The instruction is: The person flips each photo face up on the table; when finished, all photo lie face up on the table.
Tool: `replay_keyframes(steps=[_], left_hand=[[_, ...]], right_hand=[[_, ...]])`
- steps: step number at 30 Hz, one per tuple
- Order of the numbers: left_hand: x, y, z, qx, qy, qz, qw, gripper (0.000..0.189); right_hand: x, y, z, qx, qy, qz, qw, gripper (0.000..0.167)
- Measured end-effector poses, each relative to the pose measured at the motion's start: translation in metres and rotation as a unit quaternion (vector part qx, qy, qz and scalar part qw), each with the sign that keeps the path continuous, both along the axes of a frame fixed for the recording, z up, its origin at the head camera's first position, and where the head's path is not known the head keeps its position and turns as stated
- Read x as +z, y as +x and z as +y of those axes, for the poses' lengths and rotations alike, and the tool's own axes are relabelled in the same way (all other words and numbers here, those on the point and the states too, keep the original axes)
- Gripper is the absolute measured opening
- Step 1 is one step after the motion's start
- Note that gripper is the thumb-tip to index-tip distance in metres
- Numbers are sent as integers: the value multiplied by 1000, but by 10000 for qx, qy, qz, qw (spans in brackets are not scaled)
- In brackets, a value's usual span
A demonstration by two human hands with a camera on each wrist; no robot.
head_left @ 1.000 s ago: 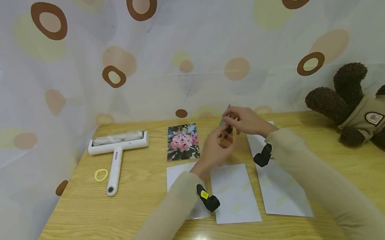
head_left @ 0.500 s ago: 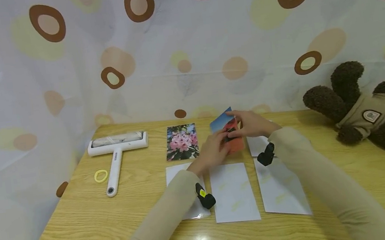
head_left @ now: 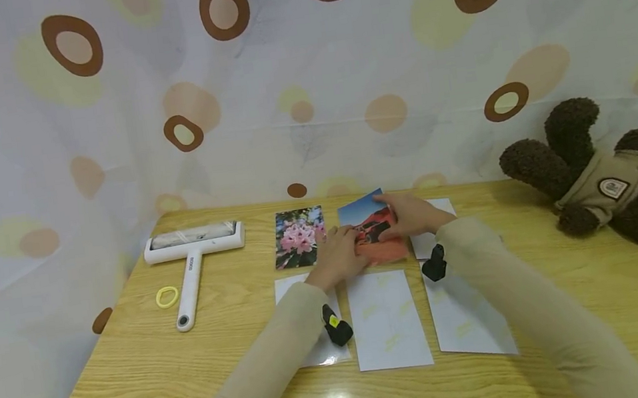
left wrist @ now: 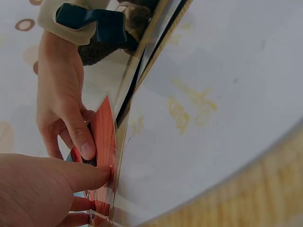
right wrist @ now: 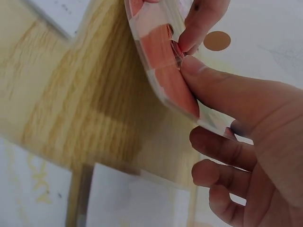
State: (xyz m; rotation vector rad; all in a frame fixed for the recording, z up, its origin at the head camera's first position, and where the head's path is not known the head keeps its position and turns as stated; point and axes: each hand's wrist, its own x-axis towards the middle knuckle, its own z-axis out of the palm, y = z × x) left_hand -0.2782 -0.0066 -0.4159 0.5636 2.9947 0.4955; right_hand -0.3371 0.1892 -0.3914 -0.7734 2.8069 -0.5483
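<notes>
A glossy photo print [head_left: 385, 252] with blue sky, red ground and a dark vehicle is held tilted at the back middle of the table. My left hand [head_left: 335, 258] grips its left side. On the opposite side my right hand [head_left: 416, 214] pinches the print, thumb on the picture face and fingers behind, as the right wrist view shows. The print [right wrist: 173, 80] bows slightly there. Left of it lies a pink flower photo [head_left: 300, 236], partly overlapped by my left fingers. White card backs lie in front: a middle one [head_left: 389, 321], a right one [head_left: 470, 313] and a left one [head_left: 300, 289] under my wrist.
Another white card [head_left: 437, 205] lies behind my right wrist. A white lint roller [head_left: 195, 247] and a yellow band [head_left: 166, 297] are at left. A brown plush toy [head_left: 601, 182] lies at right. Patterned cloth [head_left: 281, 96] hangs behind the wooden table [head_left: 138, 384].
The red-and-blue photo has turned from nearly edge-on to face up and come lower toward the table. My left hand has shifted left, over the flower photo's edge.
</notes>
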Motion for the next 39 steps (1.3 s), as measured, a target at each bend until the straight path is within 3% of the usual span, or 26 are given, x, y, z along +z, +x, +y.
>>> replay_keyframes(steps=[9, 16, 25, 31, 39], left_hand=[[-6, -1, -4, -180, -2, -49, 9998, 51], [-9, -3, -5, -209, -15, -80, 9997, 54], [-4, -3, -5, -359, -56, -229, 9991, 52], [-1, -3, -5, -346, 162, -396, 9985, 54], [0, -5, 6, -611, 474, -262, 9967, 59]], right_hand=[[-9, -2, -2, -190, 375, -367, 9984, 92], [-10, -1, -3, -36, 555, -171, 9983, 87], [-8, -1, -4, -10, 1173, -150, 9930, 71], [-6, -2, 5, -184, 690, -402, 9966, 67], [6, -3, 37, -221, 100, 37, 9997, 54]])
